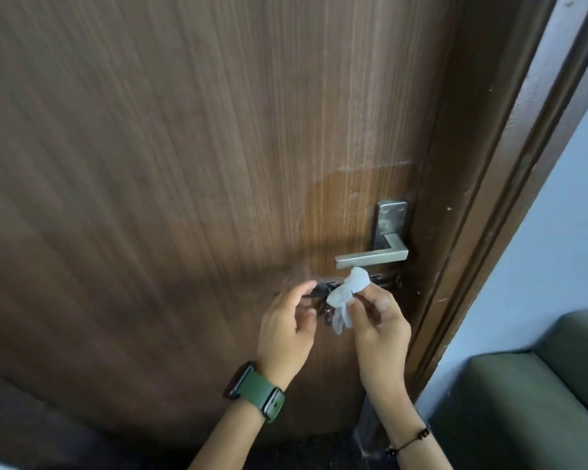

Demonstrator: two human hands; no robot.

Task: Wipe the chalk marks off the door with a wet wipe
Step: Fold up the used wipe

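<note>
Below the door handle [370,260], the right hand [377,325] pinches a crumpled wet wipe [450,293] w/ thumb & fingers, held just in front of the door [184,164] near the dark latch [323,287]. Left hand [286,329] sits beside it, fingers loosely curled, gripping nothing, tips near the wipe's edge. A damp darker patch shows above the handle w/ a faint whitish chalk line [370,166] along its top. Looks like mid-task: wipe being re-bunched btwn passes. Next move prob. needs a fresh face of the wipe pressed flat, then up to that residue.
</note>
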